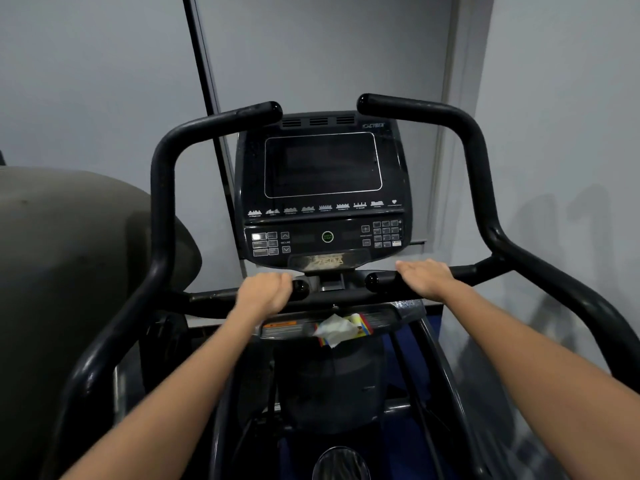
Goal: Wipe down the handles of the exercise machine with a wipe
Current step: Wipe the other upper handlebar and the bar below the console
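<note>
Head view. The left hand (265,292) is curled round the short left inner handle (300,289) below the console (322,192). The right hand (427,277) lies on the short right inner handle (375,281), fingers fairly straight and draped over the bar; whether they close beneath it cannot be told. The wipe (334,330), white and crumpled, lies loose on the labelled tray (388,315) just nearer than the inner handles, between both forearms, held by neither hand. The tall outer handles (162,188) rise at left and right, untouched.
</note>
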{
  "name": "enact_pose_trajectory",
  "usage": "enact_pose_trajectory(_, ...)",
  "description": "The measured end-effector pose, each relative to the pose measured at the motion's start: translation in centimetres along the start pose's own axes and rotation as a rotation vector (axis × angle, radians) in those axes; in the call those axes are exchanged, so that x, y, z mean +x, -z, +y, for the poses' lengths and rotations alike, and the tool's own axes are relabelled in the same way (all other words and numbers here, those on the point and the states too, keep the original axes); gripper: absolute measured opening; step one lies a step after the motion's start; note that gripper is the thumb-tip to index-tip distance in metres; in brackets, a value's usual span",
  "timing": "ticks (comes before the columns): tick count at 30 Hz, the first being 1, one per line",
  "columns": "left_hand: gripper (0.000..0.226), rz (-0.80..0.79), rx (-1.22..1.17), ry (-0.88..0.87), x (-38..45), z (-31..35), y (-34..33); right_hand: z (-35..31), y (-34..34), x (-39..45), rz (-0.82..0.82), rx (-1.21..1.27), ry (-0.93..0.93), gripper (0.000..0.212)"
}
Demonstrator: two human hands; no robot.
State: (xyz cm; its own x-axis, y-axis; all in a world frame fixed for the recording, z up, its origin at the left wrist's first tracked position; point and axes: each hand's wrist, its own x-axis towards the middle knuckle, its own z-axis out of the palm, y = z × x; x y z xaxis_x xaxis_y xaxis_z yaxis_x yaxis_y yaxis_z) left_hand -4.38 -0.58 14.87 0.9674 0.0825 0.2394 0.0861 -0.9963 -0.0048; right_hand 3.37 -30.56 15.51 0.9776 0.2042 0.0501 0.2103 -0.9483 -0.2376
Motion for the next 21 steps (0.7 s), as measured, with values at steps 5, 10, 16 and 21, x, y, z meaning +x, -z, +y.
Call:
enact_pose_trajectory(5,0.034,0.386,-0.081,-0.201,-4.0,1.8,-3.0,0.3,-0.7,0.1,0.076,-0.026,0.042,0.049)
enact_pose_trajectory(10,0.042,0.405,0.120,-0.092,-4.7,-6.8,-3.3,0.8,-1.1,0.7,0.109,-0.095,0.074,0.040)
enact_pose_trajectory(16,0.024,-0.042,0.250,0.077,-0.7,-7.0,-0.1,0.9,-1.1,1.7,0.080,-0.104,0.037,0.038)
enact_pose_trajectory(21,0.025,0.175,0.140,-0.072,-1.5,0.5,-0.9,0.2,-0.2,2.1,0.003,-0.135,-0.010,0.050)
